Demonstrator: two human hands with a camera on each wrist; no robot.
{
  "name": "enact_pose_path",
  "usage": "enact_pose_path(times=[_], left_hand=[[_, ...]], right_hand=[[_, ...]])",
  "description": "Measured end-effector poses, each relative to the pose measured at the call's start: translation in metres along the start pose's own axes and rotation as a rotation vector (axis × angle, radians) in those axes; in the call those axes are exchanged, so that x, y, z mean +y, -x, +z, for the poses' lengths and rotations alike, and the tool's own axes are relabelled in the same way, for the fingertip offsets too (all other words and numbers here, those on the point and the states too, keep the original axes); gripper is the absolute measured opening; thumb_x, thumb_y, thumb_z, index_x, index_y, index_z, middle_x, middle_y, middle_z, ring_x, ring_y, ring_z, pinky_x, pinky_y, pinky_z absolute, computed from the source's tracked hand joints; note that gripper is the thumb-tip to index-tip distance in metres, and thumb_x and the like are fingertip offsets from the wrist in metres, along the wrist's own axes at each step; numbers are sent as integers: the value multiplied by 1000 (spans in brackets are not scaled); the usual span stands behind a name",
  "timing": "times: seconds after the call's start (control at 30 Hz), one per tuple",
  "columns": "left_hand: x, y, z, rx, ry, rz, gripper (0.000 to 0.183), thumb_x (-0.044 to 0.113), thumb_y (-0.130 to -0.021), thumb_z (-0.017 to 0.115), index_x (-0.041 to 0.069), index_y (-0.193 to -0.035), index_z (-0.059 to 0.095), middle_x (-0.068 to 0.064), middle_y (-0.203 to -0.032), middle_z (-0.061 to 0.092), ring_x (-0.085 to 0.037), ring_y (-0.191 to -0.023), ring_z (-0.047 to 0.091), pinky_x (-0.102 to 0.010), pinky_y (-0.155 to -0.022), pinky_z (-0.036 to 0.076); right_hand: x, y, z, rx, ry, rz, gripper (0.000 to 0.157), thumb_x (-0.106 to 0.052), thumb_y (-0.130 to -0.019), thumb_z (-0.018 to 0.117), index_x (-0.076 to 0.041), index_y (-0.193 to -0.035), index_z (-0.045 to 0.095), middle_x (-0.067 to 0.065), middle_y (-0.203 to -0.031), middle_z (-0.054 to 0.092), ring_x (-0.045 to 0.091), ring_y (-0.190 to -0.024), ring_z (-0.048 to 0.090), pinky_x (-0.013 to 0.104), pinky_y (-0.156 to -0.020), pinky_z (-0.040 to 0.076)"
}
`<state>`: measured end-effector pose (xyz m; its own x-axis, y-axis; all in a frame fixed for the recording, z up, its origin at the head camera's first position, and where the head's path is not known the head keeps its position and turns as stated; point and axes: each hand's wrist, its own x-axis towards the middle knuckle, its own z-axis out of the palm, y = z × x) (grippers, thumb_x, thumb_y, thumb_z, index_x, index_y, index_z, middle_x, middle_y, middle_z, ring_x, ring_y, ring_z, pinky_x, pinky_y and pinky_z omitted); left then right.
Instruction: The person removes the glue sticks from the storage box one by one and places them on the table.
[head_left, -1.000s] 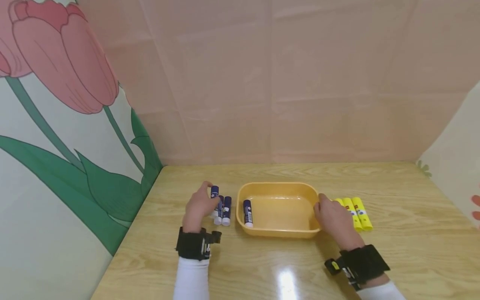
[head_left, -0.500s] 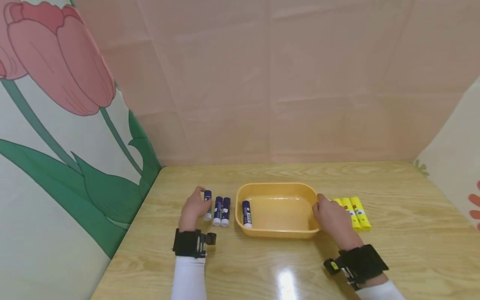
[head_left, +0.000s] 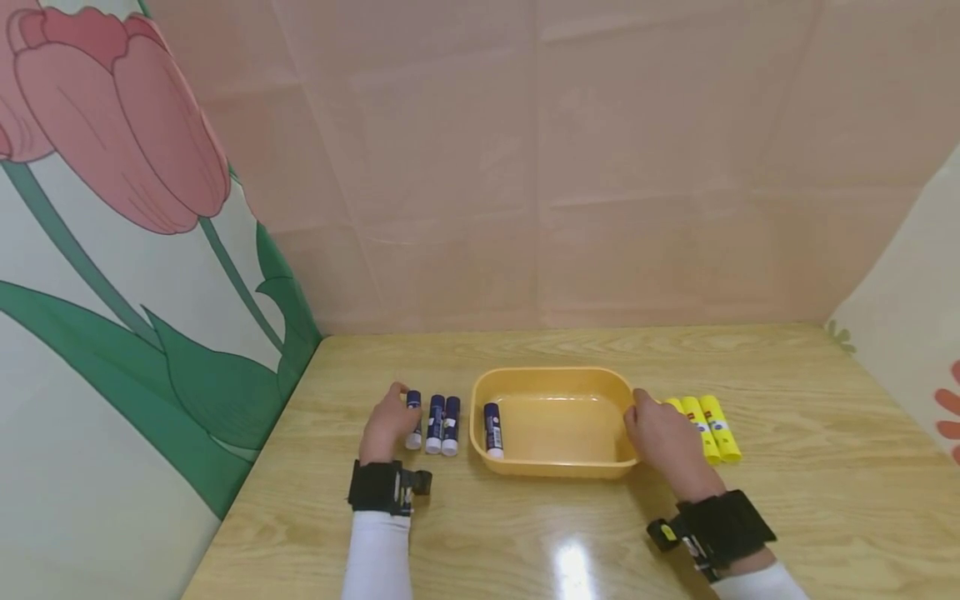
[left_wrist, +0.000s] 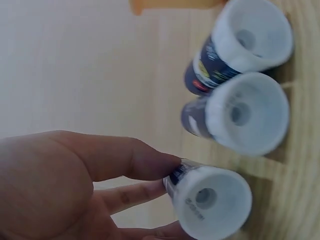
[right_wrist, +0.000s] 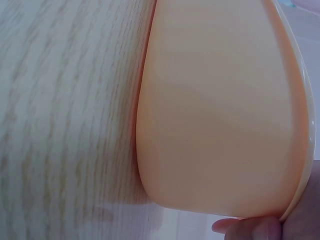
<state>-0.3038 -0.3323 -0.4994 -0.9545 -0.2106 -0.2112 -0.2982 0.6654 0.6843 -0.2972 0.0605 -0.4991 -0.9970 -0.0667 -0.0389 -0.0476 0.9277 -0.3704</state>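
Note:
My left hand [head_left: 386,423] pinches a dark blue glue stick [head_left: 413,417] between thumb and fingers at the table's left. In the left wrist view, the thumb [left_wrist: 145,162] lies along the stick, whose white base [left_wrist: 215,202] faces the camera. Right of it, two more blue glue sticks [head_left: 436,423] lie side by side, a small gap away. A yellow-orange plastic basin [head_left: 555,469] stands in the middle with one blue glue stick [head_left: 492,427] inside at its left end. My right hand [head_left: 667,437] grips the basin's right rim, its fingers curled over it.
Several yellow glue sticks [head_left: 711,429] lie in a row right of the basin, partly hidden by the right hand. The wooden table [head_left: 487,533] meets a pinkish backdrop [head_left: 540,208] at its far edge. A tulip-print cloth [head_left: 112,350] borders the left side.
My left hand has moved left with the glue stick, away from the two others, and lowered it to the table. The right hand has stayed on the basin.

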Motion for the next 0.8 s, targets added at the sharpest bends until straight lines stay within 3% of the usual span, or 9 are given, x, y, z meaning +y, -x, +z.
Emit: enact_pose_path(times=[0.23,0.57,0.8], left_hand=[[-6,-4,5,28,-26,-8,50,20,-94,58,4,-140,45,-25,-124,59,-32,-93,59,-42,-75,49],[-5,-9,11,19,26,17,52,18,-98,52,6,-147,41,-27,-144,49,-39,-118,55,-57,-100,45],[-5,-11,10,17,21,51,50,14,-98,50,4,-146,43,-27,-142,51,-37,-114,56,-55,-101,45]], right_hand=[[-1,-2,1,2,-6,0,46,-19,-104,41,14,-136,39,12,-73,51,22,-58,50,30,-50,41],[0,0,-1,21,-4,-21,42,-19,-104,41,13,-131,43,12,-74,51,22,-59,49,31,-50,41],[0,0,0,18,-11,-17,41,-19,-104,41,13,-130,43,12,-73,51,22,-59,49,31,-51,41]])
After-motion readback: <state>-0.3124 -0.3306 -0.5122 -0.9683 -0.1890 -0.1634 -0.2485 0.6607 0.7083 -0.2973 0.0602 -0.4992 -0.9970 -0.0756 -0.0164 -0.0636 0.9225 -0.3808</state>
